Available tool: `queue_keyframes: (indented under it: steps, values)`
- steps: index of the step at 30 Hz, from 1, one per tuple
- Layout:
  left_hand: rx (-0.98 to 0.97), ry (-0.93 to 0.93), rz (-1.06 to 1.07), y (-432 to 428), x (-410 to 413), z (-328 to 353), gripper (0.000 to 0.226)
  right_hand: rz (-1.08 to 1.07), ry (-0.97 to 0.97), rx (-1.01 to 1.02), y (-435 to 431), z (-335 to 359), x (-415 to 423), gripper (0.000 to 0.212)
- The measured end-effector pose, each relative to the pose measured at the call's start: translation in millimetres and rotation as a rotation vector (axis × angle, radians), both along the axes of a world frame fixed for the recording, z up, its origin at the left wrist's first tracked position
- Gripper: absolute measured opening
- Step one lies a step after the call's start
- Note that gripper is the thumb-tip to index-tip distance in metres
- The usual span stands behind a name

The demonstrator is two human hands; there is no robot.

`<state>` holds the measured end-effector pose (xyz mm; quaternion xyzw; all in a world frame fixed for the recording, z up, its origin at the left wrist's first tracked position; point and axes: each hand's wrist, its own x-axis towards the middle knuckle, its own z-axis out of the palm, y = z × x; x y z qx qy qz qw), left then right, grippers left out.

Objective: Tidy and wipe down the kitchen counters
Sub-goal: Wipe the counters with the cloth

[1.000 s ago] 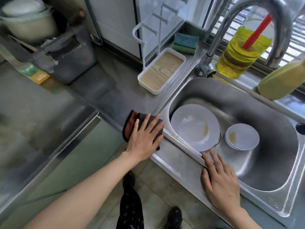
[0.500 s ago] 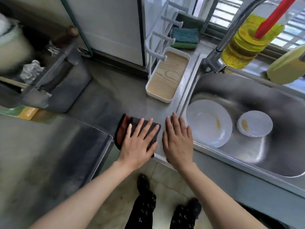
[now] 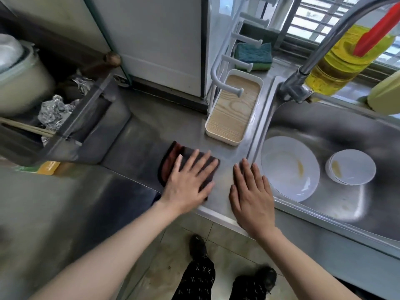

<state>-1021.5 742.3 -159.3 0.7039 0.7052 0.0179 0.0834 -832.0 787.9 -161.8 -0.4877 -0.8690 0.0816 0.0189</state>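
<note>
My left hand [image 3: 188, 187] lies flat with fingers spread wide, pressing the cloth [image 3: 171, 161] onto the counter [image 3: 151, 122] near its front edge. My right hand [image 3: 252, 195] rests just beside it, palm down at the counter's front edge. Its fingers are straight and hold nothing, with the fingertips close to the left rim of the sink [image 3: 324, 126]. In the sink a plate [image 3: 290, 167] sits at the left and a bowl [image 3: 350, 166] lies to its right, apart from it. A tray [image 3: 233, 113] stands behind the cloth, along the sink's rim. A sponge [image 3: 253, 54] lies at the counter's back edge.
</note>
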Motion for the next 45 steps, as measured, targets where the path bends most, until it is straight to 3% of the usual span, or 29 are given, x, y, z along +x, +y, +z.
queue_keyframes:
  steps: [4,6,9,16,18,21,25,33,39,45]
  values:
    - [-0.068,-0.014,0.410,47,-60,2,0.057,-0.009,0.003,0.000,-1,-1,0,0.054]
    - [-0.046,0.003,0.500,59,-75,3,0.057,-0.011,0.008,0.001,-1,0,0,0.055]
    - [-0.038,0.015,0.428,62,-73,3,0.059,-0.013,-0.003,0.000,-2,0,0,0.055]
    - [-0.029,0.019,-0.120,9,-53,-1,0.061,-0.007,-0.019,-0.013,-2,1,0,0.055]
    - [-0.045,0.009,-0.065,26,-73,2,0.062,-0.009,-0.007,-0.007,-1,1,0,0.055]
    - [-0.107,-0.006,0.244,53,-98,6,0.059,-0.019,0.010,0.004,-1,0,0,0.054]
    - [-0.026,-0.030,0.518,52,-78,4,0.059,-0.013,0.025,0.011,-2,0,0,0.054]
    - [-0.113,0.017,0.224,-32,-14,10,0.063,-0.001,-0.008,-0.039,-3,1,1,0.056]
    - [-0.149,-0.044,0.584,-15,-53,14,0.060,-0.015,-0.011,-0.037,-2,-1,0,0.056]
    - [-0.080,0.007,0.632,-64,-5,11,0.060,0.008,-0.022,-0.044,-3,5,0,0.057]
